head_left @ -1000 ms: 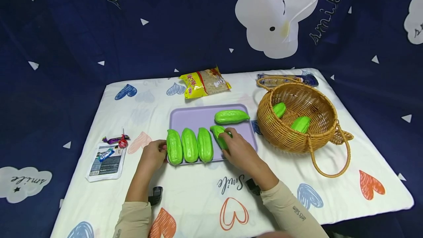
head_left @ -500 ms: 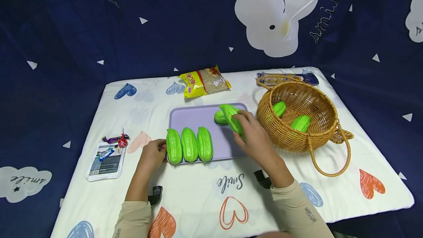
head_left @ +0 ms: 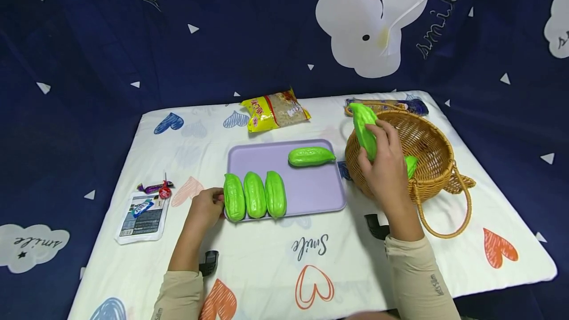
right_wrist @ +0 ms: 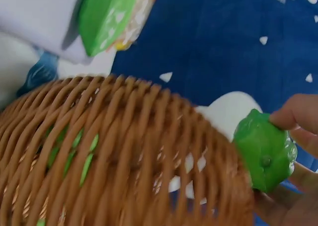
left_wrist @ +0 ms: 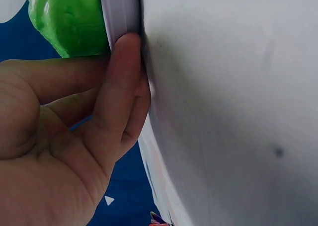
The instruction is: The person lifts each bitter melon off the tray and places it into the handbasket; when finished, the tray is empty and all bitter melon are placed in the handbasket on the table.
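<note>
My right hand grips a green bitter melon, held tilted over the left rim of a wicker basket. Its fingers and thumb pinch the ribbed sides of the melon in the right wrist view. Inside the basket another bitter melon shows, partly hidden. On a lilac tray, three bitter melons stand side by side at the left, and one bitter melon lies crosswise at the back right. With its fingertips at the rim, my left hand holds the tray's left edge.
A yellow snack bag lies behind the tray, and a long blue packet behind the basket. At left are a flat white packet, a red lollipop and a purple-wrapped candy. The basket's handle lies toward the front.
My right hand has lifted a bitter melon off the tray and carried it rightward to the basket's rim. The left hand has stayed at the tray's edge.
</note>
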The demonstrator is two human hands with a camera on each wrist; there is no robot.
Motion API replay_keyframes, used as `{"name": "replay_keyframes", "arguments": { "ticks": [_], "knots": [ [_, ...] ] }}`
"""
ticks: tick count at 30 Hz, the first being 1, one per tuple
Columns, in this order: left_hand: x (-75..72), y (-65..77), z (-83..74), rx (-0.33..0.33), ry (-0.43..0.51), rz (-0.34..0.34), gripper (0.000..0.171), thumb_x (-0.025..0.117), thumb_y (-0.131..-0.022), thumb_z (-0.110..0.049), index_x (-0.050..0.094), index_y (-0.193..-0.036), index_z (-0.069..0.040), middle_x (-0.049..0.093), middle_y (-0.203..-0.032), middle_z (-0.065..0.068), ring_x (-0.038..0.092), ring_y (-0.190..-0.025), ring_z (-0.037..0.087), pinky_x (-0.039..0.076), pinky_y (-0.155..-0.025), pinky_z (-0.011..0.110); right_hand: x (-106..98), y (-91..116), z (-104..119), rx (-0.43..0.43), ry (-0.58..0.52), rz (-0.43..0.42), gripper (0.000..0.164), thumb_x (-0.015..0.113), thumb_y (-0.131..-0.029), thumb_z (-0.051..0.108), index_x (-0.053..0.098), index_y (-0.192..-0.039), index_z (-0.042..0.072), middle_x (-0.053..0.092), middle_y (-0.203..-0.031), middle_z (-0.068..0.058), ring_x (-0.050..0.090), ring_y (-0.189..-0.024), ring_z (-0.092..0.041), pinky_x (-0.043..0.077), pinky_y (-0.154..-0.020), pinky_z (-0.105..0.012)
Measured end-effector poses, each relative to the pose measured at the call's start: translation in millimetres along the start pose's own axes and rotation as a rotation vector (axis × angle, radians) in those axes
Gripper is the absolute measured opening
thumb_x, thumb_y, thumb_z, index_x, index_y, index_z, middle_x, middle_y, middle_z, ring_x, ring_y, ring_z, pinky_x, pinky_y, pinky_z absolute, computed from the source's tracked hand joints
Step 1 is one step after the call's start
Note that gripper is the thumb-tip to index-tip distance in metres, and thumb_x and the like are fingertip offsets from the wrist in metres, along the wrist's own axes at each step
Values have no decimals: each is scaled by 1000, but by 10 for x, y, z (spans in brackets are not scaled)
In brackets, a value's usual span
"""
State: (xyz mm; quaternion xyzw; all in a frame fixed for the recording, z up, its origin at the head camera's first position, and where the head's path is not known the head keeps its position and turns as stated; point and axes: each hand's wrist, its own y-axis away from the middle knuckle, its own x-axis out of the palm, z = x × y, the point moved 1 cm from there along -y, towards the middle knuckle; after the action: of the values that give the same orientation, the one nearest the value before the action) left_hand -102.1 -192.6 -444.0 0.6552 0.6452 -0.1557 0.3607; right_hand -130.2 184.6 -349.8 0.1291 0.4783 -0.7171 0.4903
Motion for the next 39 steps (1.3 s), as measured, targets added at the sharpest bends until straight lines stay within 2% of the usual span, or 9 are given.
{"name": "replay_keyframes", "arguments": {
  "ticks": [5,11,24,28,32,35,39],
  "knots": [
    [-2,4,3,1,2,0,33,48,-94,2,58,-125,10,65,-97,21,64,-64,14,55,-57,27,-16,-13,-123,48,42,-1,47,64,-85,0,54,-131,5,42,-142,-15,48,-123,-40,48,-82,-62],
    [-5,4,3,3,-1,-4,33,48,-94,2,58,-125,10,65,-96,20,63,-64,14,55,-57,27,-25,-8,-202,102,74,39,46,64,-87,2,54,-132,5,41,-143,-16,44,-125,-40,45,-84,-63],
    [-6,16,2,1,-10,-17,33,49,-94,1,59,-124,9,65,-96,20,63,-66,15,55,-57,27,-4,6,-241,140,77,47,47,62,-87,5,54,-133,9,41,-143,-16,42,-127,-38,42,-82,-61],
    [-4,15,-6,-6,-4,-14,33,48,-95,0,59,-125,9,64,-97,20,63,-67,17,55,-58,27,16,13,-251,113,90,25,46,61,-86,3,55,-131,9,43,-142,-16,41,-129,-38,42,-83,-61],
    [-3,14,-6,-7,-1,-12,33,48,-94,1,59,-125,9,64,-96,19,64,-67,16,55,-58,27,59,39,-234,53,93,5,43,61,-85,0,58,-127,6,44,-140,-18,39,-129,-39,38,-95,-58],
    [-1,13,-4,-3,-6,-13,33,48,-94,1,59,-124,9,65,-96,19,63,-66,16,55,-58,27,117,76,-174,-28,68,-10,40,61,-83,-2,59,-123,3,44,-139,-20,36,-129,-40,32,-104,-57],
    [0,13,-9,2,-11,-17,33,48,-93,2,60,-123,9,65,-95,19,63,-66,16,55,-58,27,254,139,-26,-155,17,10,38,62,-80,-3,61,-118,2,47,-135,-22,39,-127,-42,32,-104,-58]
  ]
}}
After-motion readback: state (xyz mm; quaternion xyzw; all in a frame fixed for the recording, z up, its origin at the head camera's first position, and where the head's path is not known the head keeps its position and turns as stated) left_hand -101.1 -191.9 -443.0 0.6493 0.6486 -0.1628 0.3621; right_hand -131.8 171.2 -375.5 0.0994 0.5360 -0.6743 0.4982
